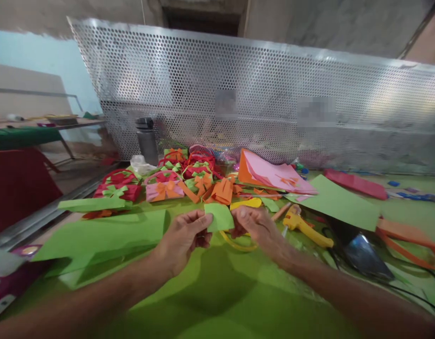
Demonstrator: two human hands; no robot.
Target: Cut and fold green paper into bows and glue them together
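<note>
A small green paper piece (pixel 220 216) is held up between both hands above the green table cover (pixel 217 292). My left hand (pixel 182 240) pinches its left edge with thumb and fingers closed. My right hand (pixel 256 226) grips its right edge, fingers curled. Under the hands lies a yellow tape ring (pixel 238 245). Just behind them sit several finished paper baskets in red, pink, orange and green (pixel 168 181).
A yellow glue gun (pixel 305 228) lies right of my right hand, beside a dark object (pixel 362 252) and cables. Green paper sheets (pixel 104 235) lie left, another sheet (pixel 340 200) right, pink and orange sheets (pixel 274 175) behind. A grey bottle (pixel 146 139) stands by the perforated metal screen (pixel 259 99).
</note>
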